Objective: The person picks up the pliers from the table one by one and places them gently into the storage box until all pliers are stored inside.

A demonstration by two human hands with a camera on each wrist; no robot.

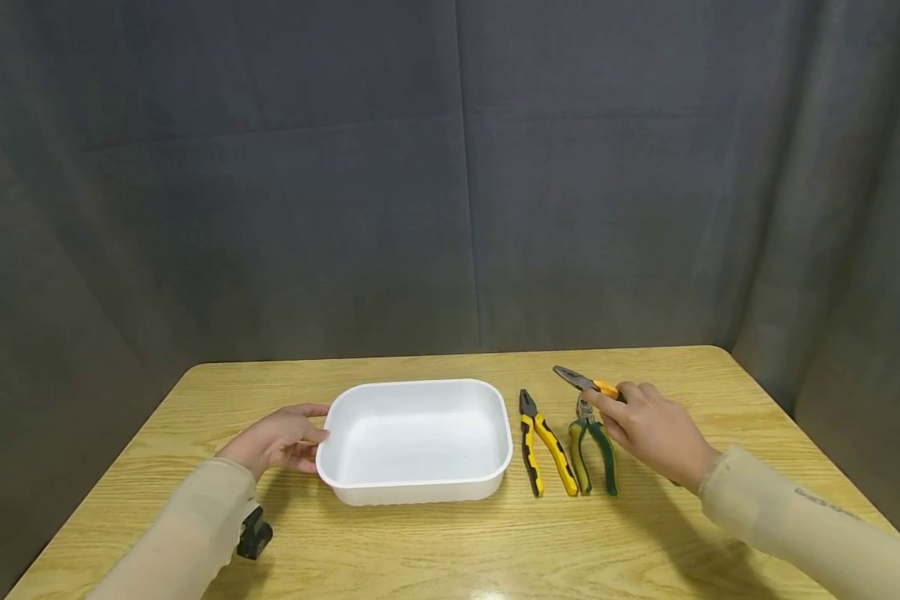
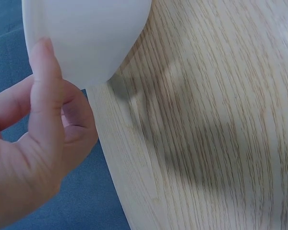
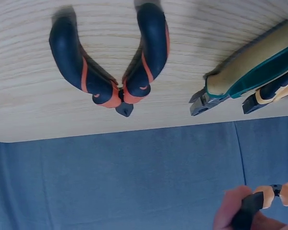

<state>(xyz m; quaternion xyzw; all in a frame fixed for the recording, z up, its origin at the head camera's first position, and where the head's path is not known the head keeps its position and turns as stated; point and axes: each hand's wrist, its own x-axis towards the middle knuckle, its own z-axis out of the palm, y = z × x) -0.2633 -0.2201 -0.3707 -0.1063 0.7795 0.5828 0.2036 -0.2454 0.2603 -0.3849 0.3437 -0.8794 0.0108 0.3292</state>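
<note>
My left hand [image 1: 281,437] is at the left end of a white plastic tray [image 1: 414,485], thumb on its rim and the other fingers bent beside the wall. The tray's wall [image 2: 91,38] shows up close in the left wrist view. With my right hand [image 1: 656,429] I hold orange-and-black pliers [image 1: 573,377] by the handles, their grey nose pointing to the far left. Below them lie green-handled pliers [image 1: 594,446], partly overlapped by the fingers. Yellow-and-black pliers [image 1: 543,450] rest between these and the tray.
Another pair of orange-and-black pliers [image 3: 110,72] lies spread on the wooden table in the right wrist view, mostly hidden behind my right wrist in the head view. A dark cloth curtain [image 1: 345,208] hangs behind the table's far edge.
</note>
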